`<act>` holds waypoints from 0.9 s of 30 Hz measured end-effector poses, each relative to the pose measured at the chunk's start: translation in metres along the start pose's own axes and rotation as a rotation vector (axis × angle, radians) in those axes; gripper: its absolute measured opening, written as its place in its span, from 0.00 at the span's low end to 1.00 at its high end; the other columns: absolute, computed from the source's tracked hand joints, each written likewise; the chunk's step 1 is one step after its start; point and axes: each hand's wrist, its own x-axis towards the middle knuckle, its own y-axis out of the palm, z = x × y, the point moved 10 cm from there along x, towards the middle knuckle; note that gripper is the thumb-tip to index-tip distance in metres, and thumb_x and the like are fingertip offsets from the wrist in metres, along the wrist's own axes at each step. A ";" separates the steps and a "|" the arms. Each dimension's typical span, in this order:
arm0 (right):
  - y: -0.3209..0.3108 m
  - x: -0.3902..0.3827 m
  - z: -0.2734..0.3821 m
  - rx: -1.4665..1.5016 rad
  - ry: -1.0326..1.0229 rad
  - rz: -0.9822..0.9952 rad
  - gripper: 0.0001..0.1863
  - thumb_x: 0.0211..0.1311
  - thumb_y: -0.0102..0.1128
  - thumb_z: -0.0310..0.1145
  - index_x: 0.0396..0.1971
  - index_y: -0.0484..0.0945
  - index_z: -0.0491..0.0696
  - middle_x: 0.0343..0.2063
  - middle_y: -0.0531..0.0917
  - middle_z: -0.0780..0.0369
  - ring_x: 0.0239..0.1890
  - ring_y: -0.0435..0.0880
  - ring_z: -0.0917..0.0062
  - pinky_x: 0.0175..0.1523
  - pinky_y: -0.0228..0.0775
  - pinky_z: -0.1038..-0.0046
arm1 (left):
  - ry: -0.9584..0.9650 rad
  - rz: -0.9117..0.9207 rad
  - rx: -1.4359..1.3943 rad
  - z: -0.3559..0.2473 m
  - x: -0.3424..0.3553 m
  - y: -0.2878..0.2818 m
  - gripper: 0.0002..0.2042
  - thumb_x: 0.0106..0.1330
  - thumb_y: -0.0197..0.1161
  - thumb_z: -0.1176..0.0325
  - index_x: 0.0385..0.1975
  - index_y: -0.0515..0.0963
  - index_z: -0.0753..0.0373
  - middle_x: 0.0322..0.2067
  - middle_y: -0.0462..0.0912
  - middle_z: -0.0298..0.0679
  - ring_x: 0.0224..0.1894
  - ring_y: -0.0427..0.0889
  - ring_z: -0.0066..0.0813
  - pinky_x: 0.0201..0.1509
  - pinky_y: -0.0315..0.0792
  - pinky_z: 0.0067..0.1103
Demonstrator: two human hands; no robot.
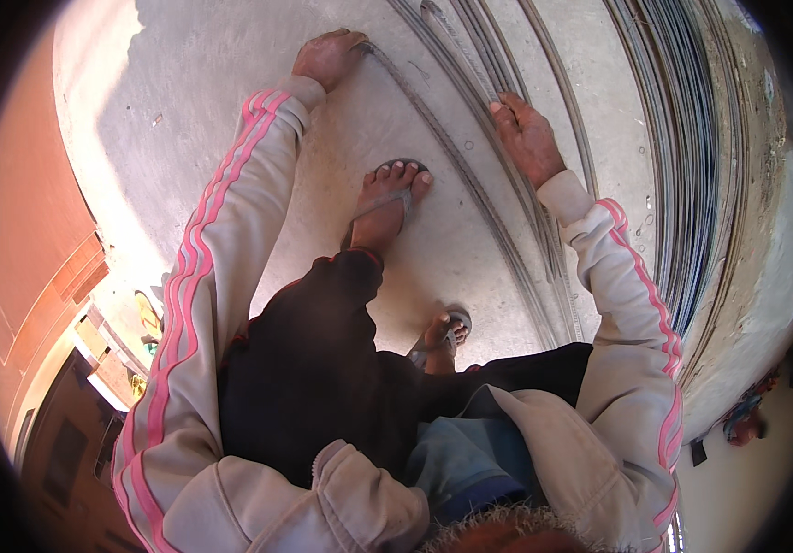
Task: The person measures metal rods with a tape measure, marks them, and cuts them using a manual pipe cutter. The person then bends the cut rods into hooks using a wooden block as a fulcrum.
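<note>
- The person's left hand [330, 57] is reaching far forward, its fingers [356, 39] are folding inward, and they are gripping the end of a thin ribbed rod [459, 163].
- That rod is running from those fingers back toward the person in a long curve, passing left of the right hand [527, 138].
- The right fingers are bending and touching the loose rods [489, 51]; whether they are gripping one, the view is not telling.
- The loose rods are stretching ahead of and behind the right fingers, over a pale concrete floor [230, 55].
- A thick bundle of rods [682, 138] is lying well to the right of the right fingers.
- Pink stripes [201, 217] are marking both pale sleeves behind the fingers; any lettering on the rods is staying too small to read.
- A sandalled foot [380, 205] is resting behind the left fingers, the other foot [439, 334] farther back.
</note>
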 end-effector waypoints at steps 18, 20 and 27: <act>-0.128 -0.079 -0.074 -0.172 0.107 -0.178 0.19 0.77 0.45 0.49 0.48 0.73 0.48 0.23 0.80 0.47 0.31 0.82 0.47 0.35 0.73 0.54 | 0.066 0.036 -0.079 0.013 0.005 0.006 0.15 0.68 0.59 0.61 0.53 0.80 0.53 0.51 0.83 0.38 0.52 0.81 0.44 0.58 0.74 0.32; -0.141 -0.068 -0.058 -0.104 0.052 -0.211 0.21 0.77 0.44 0.52 0.43 0.73 0.47 0.20 0.77 0.51 0.23 0.78 0.56 0.31 0.71 0.60 | 0.077 0.034 -0.053 0.006 0.004 0.003 0.15 0.68 0.59 0.60 0.53 0.80 0.54 0.51 0.82 0.39 0.52 0.81 0.45 0.58 0.74 0.32; -0.089 -0.050 -0.028 0.110 0.133 0.070 0.26 0.78 0.40 0.56 0.40 0.74 0.47 0.23 0.73 0.64 0.30 0.69 0.81 0.39 0.70 0.72 | -0.081 -0.038 -0.222 -0.001 0.000 -0.035 0.20 0.66 0.63 0.59 0.56 0.77 0.57 0.49 0.82 0.44 0.52 0.81 0.47 0.59 0.75 0.32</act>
